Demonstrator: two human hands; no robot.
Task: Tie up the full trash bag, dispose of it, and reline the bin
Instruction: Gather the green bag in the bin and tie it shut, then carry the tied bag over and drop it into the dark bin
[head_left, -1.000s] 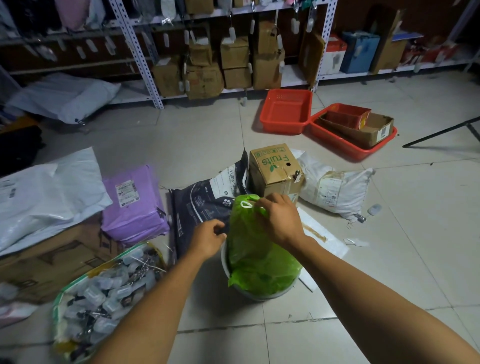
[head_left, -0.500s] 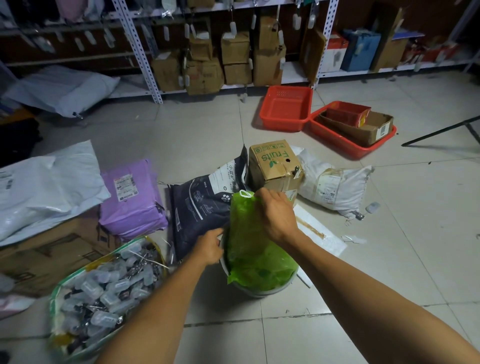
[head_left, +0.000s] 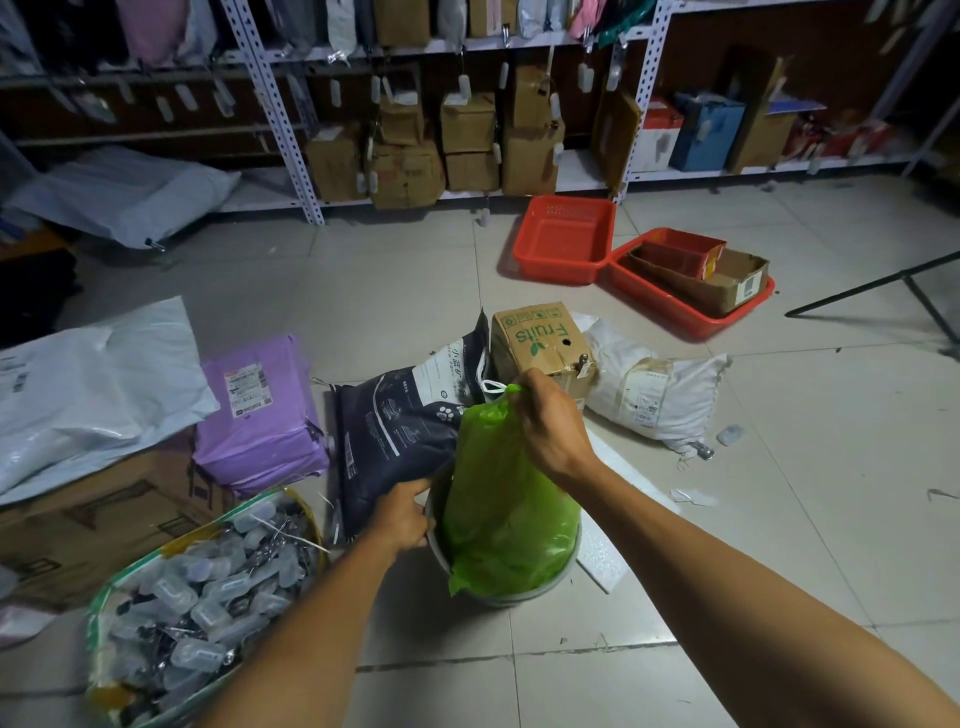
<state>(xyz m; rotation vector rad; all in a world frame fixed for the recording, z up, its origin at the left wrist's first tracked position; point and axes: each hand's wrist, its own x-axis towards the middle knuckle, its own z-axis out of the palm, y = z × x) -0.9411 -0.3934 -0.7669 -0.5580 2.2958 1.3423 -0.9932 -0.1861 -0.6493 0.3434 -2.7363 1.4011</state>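
A full green trash bag (head_left: 506, 499) stands in a small white bin (head_left: 524, 595) on the tiled floor. The bag's neck is gathered, and a white drawstring loop (head_left: 492, 386) sticks out at its top. My right hand (head_left: 553, 423) is closed around that gathered neck and holds it up. My left hand (head_left: 402, 514) grips the bin's left rim, beside the bag. Most of the bin is hidden behind the bag.
A dark printed sack (head_left: 400, 431) and a "Fruits" carton (head_left: 540, 343) lie just behind the bin, with a white sack (head_left: 649, 389) to the right. A basket of clear plastic pieces (head_left: 197, 597), a purple parcel (head_left: 260, 415) and flat cardboard (head_left: 93, 519) sit left. Red trays (head_left: 566, 239) and shelving (head_left: 467, 130) are beyond.
My left hand has moved from the bag's side down onto the bin's rim. My right hand has kept its hold on the neck and drawn the bag taller.
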